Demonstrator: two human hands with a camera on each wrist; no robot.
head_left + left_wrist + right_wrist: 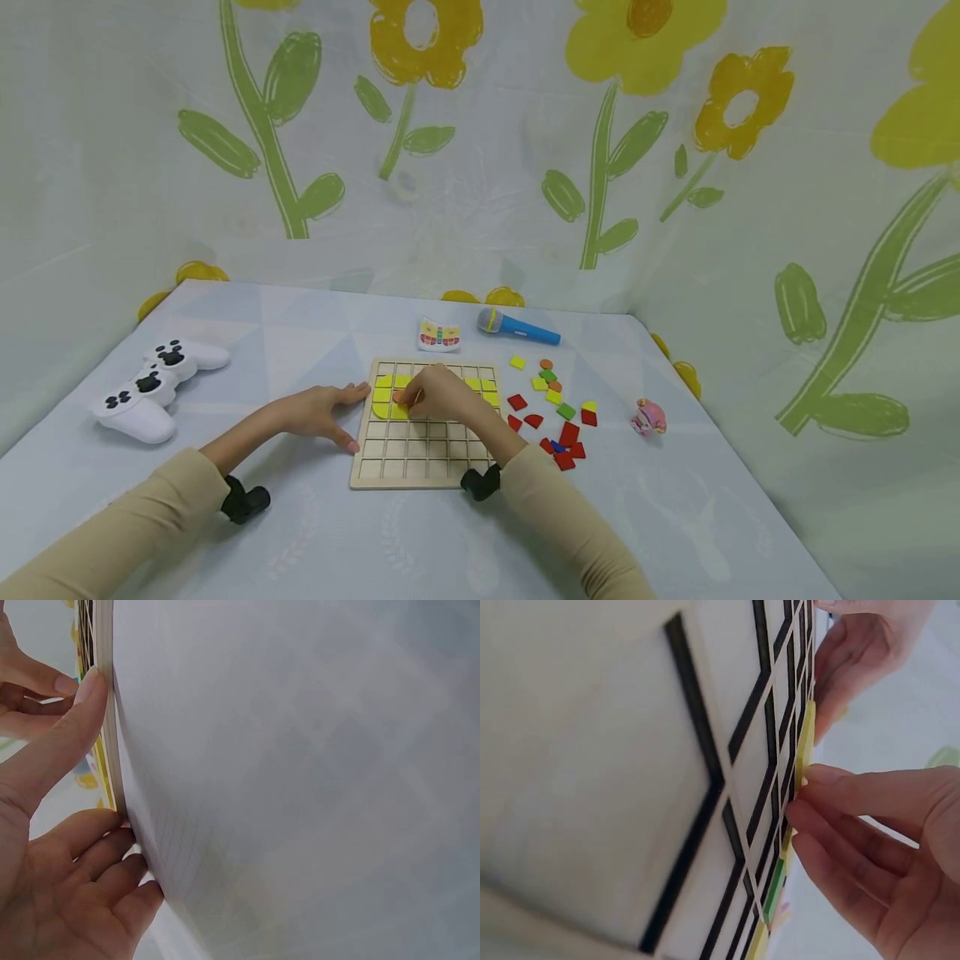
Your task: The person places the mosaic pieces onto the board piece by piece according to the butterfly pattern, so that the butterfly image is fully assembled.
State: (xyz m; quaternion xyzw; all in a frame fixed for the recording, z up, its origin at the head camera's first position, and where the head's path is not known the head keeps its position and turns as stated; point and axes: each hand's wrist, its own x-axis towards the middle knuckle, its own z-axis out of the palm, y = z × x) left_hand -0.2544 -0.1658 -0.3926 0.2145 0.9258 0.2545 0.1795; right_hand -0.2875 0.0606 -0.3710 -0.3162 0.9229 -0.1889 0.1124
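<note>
A wooden grid board point(416, 473) lies on the table, with several yellow tiles point(382, 395) in its upper cells. My right hand point(444, 395) is over the board's upper left part, its fingers bent down. In the right wrist view, the thumb and fingertips pinch at a yellow tile point(803, 746) on the board's surface. An orange round tile point(397, 397) shows beside those fingertips. At the board's left edge is my left hand point(318, 412), fingers spread. In the left wrist view, its thumb point(86, 694) touches that edge. The right palm hides the middle cells.
Loose red, yellow, green, blue and orange tiles point(569, 434) lie right of the board. Behind it are a pattern card point(438, 336) and a blue toy microphone point(528, 330). A white game controller point(146, 419) lies far left, a pink figurine point(648, 417) far right.
</note>
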